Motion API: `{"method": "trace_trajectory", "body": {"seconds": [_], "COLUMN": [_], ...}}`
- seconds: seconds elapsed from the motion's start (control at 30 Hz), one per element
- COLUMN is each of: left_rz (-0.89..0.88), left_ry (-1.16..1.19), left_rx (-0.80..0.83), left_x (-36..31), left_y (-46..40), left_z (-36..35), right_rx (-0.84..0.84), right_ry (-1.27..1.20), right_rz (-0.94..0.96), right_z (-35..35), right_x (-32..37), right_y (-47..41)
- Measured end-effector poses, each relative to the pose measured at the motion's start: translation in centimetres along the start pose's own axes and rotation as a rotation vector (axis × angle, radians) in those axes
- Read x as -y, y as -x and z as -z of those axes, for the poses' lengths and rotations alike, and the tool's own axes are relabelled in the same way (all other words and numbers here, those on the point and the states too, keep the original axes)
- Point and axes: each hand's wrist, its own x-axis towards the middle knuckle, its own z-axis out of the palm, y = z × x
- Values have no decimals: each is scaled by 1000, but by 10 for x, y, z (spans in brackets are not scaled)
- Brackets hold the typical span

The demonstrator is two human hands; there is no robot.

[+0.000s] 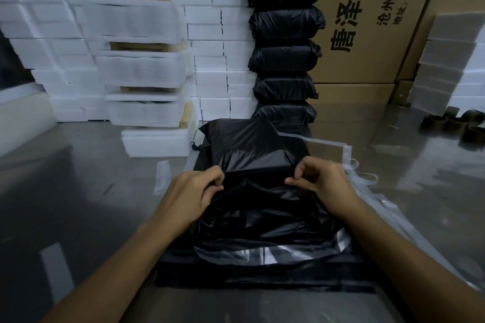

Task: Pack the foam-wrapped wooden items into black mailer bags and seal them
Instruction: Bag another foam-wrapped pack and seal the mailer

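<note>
- The left hand [195, 191] and right hand [319, 178] each keep a pinched grip on the black mailer bag [262, 204], which lies on the tabletop [65, 191], probably to fold its flap over for sealing.
- Sealed bags [284, 42] are stacked behind (nothing blocks the fold); foam-wrapped items [141, 65] wait to the left.

The black mailer bag [262, 207] is thin plastic film — glossy, creased, catching light along its folds, with a shinier silvery strip at its near edge. The sealed bags [284, 42] stacked at 12 o'clock show the same slick, wrinkled black plastic. At 10 o'clock the foam-wrapped items [141, 65] look matt white and softly fibrous, pale wood [147, 46] showing at open ends. The table [68, 178] is smooth metal with a dull sheen. The cartons [372, 21] at 1 o'clock are matt brown cardboard — printed in black. Translucent liner strips [367, 178] lie at 3 o'clock.
</note>
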Motion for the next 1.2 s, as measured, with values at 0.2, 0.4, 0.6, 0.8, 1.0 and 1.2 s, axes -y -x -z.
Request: {"method": "trace_trajectory", "body": {"seconds": [0.2, 0.4, 0.6, 0.8, 1.0, 1.2], "left_rz": [152, 172, 370, 217, 335, 453], "left_ry": [41, 176, 203, 155, 379, 356], "left_rx": [191, 370, 305, 16, -139, -384], "left_x": [10, 19, 25, 13, -3, -19], "left_y": [4, 12, 9, 8, 6, -7], "left_z": [16, 17, 5, -4, -2, -1], "right_rx": [281, 464, 258, -28, -143, -239], "right_ry": [-71, -252, -165, 232, 220, -120], "right_rz": [-93, -175, -130, 236, 448, 373], "right_z": [27, 36, 9, 0, -4, -6], "right_x": [-6, -9, -11, 0, 7, 18], "right_y": [1, 2, 4, 7, 5, 8]}}
